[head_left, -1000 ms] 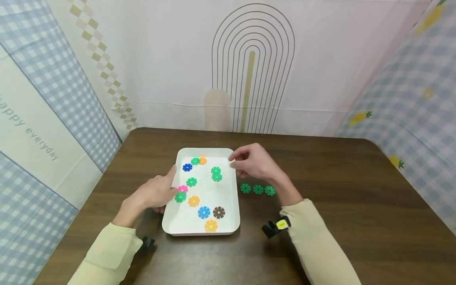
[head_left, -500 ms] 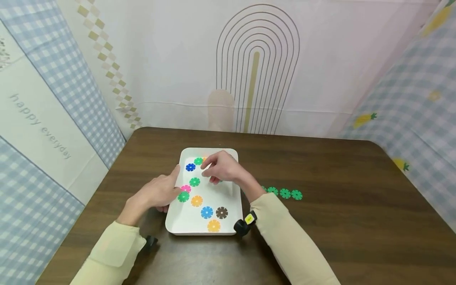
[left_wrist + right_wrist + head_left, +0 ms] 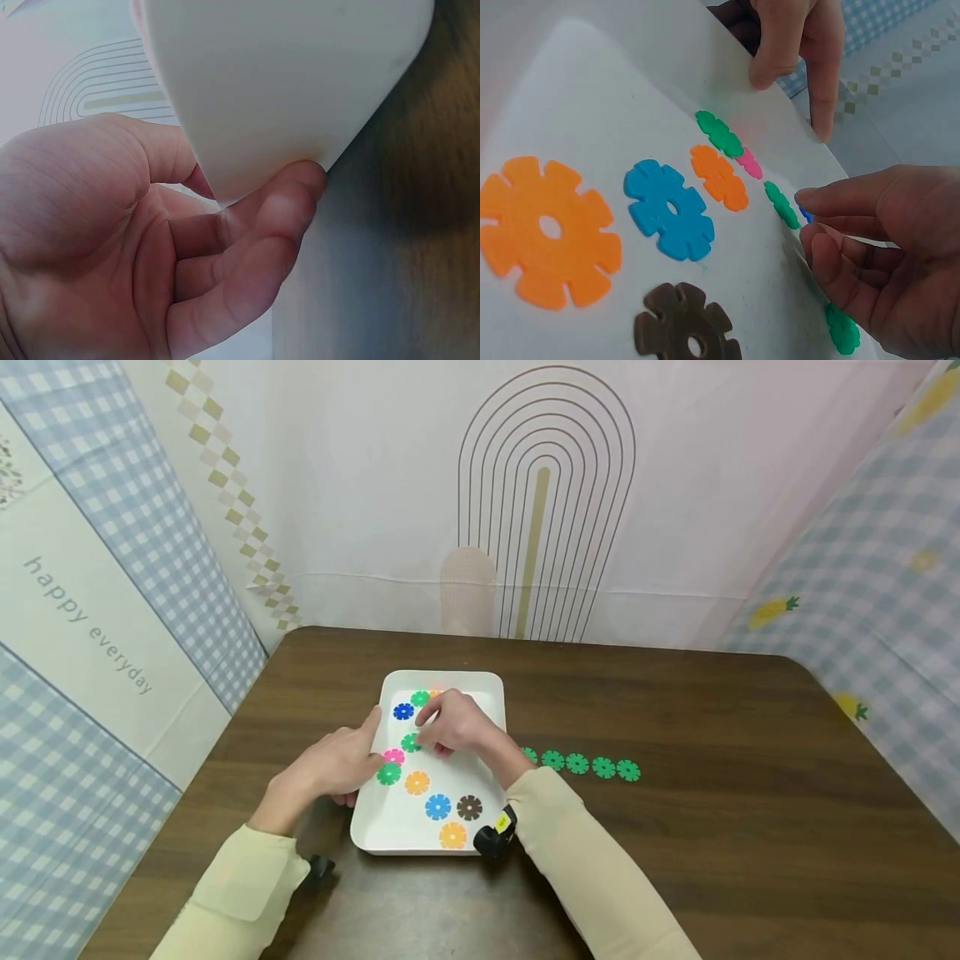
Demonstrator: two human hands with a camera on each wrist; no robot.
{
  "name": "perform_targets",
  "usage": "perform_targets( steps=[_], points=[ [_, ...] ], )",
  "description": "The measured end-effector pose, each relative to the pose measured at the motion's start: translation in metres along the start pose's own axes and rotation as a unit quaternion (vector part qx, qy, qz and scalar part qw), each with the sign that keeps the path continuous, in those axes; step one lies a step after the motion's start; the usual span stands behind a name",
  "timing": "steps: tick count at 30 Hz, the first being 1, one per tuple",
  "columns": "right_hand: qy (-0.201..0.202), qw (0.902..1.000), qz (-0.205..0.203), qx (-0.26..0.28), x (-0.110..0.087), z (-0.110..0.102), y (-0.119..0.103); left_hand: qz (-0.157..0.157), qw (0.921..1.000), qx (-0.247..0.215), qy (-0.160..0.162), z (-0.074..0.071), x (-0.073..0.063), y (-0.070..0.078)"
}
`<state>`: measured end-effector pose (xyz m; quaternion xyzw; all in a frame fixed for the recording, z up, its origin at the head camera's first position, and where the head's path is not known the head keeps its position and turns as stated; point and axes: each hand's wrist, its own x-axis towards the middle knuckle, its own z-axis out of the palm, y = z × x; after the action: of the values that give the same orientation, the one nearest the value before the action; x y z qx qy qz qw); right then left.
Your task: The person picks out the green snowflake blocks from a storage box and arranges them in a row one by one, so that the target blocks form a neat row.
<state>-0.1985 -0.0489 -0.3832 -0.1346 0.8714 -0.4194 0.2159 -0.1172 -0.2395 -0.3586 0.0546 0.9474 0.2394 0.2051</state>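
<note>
At the left of the head view's centre, the left hand (image 3: pixel 341 760) has its fingers clamped on the edge of the white tray (image 3: pixel 369 835), seemingly to steady it. Inside, along the tray's left side, a pink disc (image 3: pixel 394 757) overlaps a lower green disc (image 3: pixel 389 773); the dark blue disc (image 3: pixel 403 711) lies above them, towards the tray's upper left. Just right of the pink one is the middle green disc (image 3: pixel 410 742), with the right hand (image 3: pixel 459 722) over it from the right. That hand's thumb and forefinger are slightly apart, with nothing seen between them; whether a fingertip touches the disc is hard to tell. The brown disc (image 3: pixel 469 807) sits towards the tray's lower right. Right of centre, a row of green discs (image 3: pixel 577 763) runs across the bench (image 3: pixel 750 793).

The step in hand looks like picking the next green piece for that row. The move now called for is to pinch the middle one by its rim, lift it clear and carry it rightward.
</note>
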Motion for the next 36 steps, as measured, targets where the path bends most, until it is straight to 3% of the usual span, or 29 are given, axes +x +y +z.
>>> perform_targets(
  steps=[17, 30, 36],
  points=[
    [-0.003, 0.9973, 0.033, -0.066, 0.0048, 0.0075, -0.0064, -0.003, 1.0000, -0.004, -0.001, 0.0002, -0.0006, 0.0007],
    [0.001, 0.9960, 0.018, -0.087, 0.0013, 0.0090, -0.0056, 0.004, 1.0000, 0.000, 0.005, 0.0016, -0.0008, 0.0018],
    [-0.003, 0.9946, -0.007, -0.104, 0.0004, 0.0095, -0.0050, 0.007, 0.9999, 0.002, 0.011, 0.0020, -0.0018, 0.0019]
  ],
)
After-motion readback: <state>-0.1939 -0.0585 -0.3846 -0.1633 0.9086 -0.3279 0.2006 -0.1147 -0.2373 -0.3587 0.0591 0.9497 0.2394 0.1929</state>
